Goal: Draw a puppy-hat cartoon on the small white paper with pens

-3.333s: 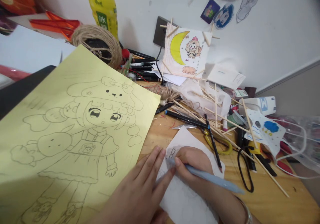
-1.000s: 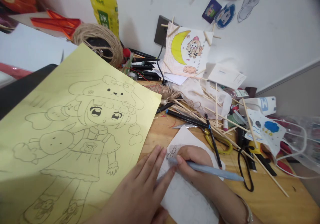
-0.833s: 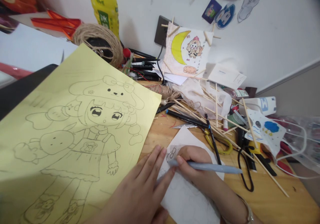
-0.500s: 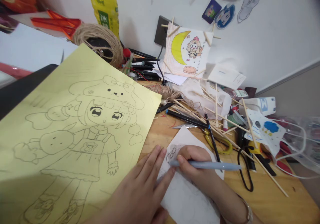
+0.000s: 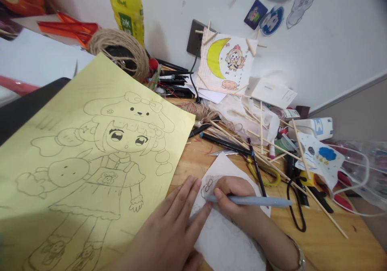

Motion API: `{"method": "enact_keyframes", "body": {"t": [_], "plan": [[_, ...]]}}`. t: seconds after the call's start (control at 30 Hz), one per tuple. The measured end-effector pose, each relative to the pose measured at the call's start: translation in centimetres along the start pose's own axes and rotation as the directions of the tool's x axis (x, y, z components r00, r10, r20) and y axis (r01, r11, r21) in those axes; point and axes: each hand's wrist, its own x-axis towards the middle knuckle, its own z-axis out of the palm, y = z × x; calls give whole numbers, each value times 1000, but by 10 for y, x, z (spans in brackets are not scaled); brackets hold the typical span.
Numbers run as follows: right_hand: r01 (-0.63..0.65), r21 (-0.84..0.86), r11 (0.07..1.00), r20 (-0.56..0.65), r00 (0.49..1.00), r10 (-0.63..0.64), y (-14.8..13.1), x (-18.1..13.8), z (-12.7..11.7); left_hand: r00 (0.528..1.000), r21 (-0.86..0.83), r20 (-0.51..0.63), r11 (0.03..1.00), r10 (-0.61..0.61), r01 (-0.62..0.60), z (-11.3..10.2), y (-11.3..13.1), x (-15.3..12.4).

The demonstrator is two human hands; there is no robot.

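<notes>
My right hand grips a light blue pen, tip down on a small white paper with a faint pencil drawing. My left hand lies flat with fingers stretched out, pressing the white paper's left edge and overlapping the big yellow sheet, which bears a pencil sketch of a cartoon girl. The pen's tip is hidden behind my fingers.
Behind the paper lie wooden sticks, black pens, yellow-handled scissors and black-handled scissors. A twine roll, a yellow drink bottle and a moon drawing stand by the wall. A plastic bag sits at right.
The pen's rear end has swung from pointing down-right to nearly level as my right hand works on the white paper. My left hand stays in place.
</notes>
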Motion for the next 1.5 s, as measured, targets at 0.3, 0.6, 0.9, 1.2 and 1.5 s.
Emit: {"method": "enact_keyframes", "body": {"t": [0.3,0.6,0.9,1.2,1.5], "plan": [[-12,-20,1000,0,1000,12,0,-3,-2,1000,22,-9,1000,-10,10,-2,1,-3],[48,-45,998,16,999,-48,2,-2,-3,1000,18,-27,1000,-5,6,-1,1,-3],[-7,-60,998,4,1000,7,1,-4,-5,1000,-5,27,1000,-13,13,-3,-1,-1],[-22,-118,993,-37,999,18,1,-4,-4,1000,-20,11,1000,-12,12,-2,1,-3],[-64,-151,986,-73,996,53,0,-6,-5,1000,-22,8,1000,-7,8,-4,0,-4]]}}
